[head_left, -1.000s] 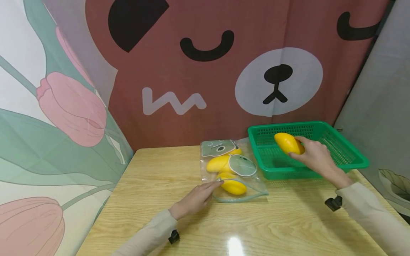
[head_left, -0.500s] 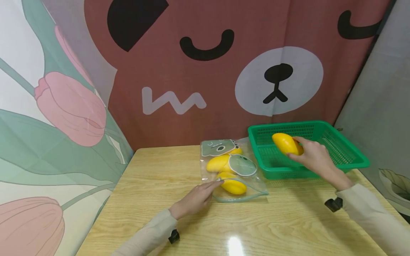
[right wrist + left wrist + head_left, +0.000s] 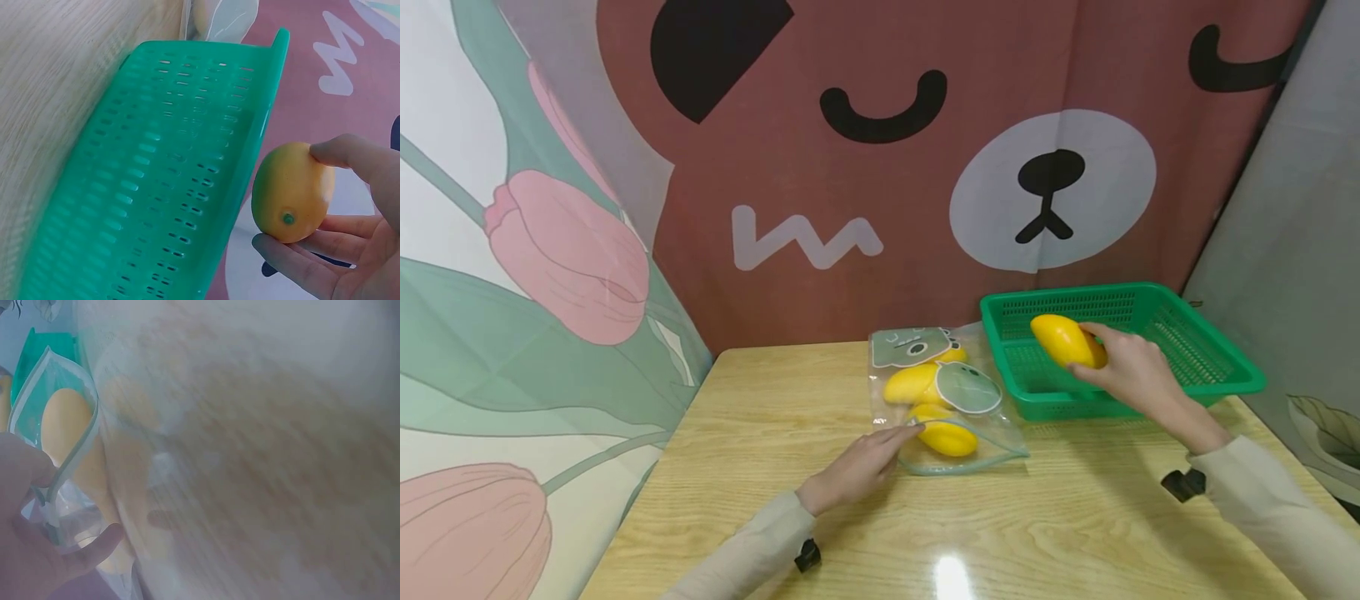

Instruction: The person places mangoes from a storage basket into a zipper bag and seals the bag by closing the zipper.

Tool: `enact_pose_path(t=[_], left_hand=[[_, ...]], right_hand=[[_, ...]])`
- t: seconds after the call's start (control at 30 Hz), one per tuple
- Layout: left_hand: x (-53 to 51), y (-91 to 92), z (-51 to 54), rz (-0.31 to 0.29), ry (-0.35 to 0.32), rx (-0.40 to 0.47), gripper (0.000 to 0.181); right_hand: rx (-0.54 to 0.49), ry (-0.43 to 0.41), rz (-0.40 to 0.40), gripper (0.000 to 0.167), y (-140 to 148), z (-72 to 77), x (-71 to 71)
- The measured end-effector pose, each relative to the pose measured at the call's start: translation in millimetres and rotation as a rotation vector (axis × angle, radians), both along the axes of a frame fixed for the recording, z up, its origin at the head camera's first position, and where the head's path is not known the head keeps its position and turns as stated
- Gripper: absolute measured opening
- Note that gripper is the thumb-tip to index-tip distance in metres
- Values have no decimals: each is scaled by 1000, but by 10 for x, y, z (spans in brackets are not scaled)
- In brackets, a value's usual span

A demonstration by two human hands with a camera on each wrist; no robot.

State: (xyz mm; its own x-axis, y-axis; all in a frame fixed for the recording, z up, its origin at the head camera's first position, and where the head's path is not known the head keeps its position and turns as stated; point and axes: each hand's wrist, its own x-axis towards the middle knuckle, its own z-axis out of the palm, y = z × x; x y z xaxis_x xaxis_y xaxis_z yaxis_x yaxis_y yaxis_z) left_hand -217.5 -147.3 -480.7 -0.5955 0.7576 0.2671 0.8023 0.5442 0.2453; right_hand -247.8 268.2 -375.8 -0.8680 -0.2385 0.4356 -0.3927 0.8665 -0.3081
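Note:
My right hand [image 3: 1131, 367] grips a yellow mango [image 3: 1067, 341] above the green basket. In the right wrist view the mango [image 3: 294, 190] sits between thumb and fingertips, its green stem end showing. On the table, left of the basket, lies a clear zip bag [image 3: 1011, 433] with green cartoon prints and several mangoes [image 3: 910, 385] inside. At the bag's near-left corner, my left hand [image 3: 853, 471] holds the raised rim, and the mouth stands apart there. The left wrist view shows the bag's rim [image 3: 87, 434] beside that hand, with a mango [image 3: 62, 425] within.
A slatted green plastic basket [image 3: 1075, 408] stands at the table's back right. The wooden table [image 3: 760, 417] ends at a brown bear-print curtain [image 3: 775, 300]. Flower-print cloth [image 3: 565, 258] hangs at the left, and a grey curtain [image 3: 1292, 250] at the right.
The right hand has shifted slightly left with the mango, which has turned a little. My left hand and the bag have stayed in place.

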Motion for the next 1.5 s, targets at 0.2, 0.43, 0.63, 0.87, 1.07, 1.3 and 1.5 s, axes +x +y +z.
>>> enact_pose_path(t=[0.2,0.43,0.63,0.87,1.07,1.3,1.5], left_hand=[[-5,-6,-28,6,-5,-10,69],[-4,-9,-27,-23,36,24,68],[18,-8,-18,-16,24,24,67],[29,-8,-36,8,10,0,68],[23,-13,-32,21,0,-8,70],[13,1,-24,5,8,4,69],[-3,10,0,1,8,19,70]], right_hand=[[-1,9,12,66,-45,15,65],[-10,31,30,65,-97,23,109],[-9,47,38,65,-139,32,159],[-17,56,52,65,-176,27,177],[-19,63,61,66,-197,27,198],[-10,66,73,66,-241,42,286],[-10,107,103,66,-312,63,360]])
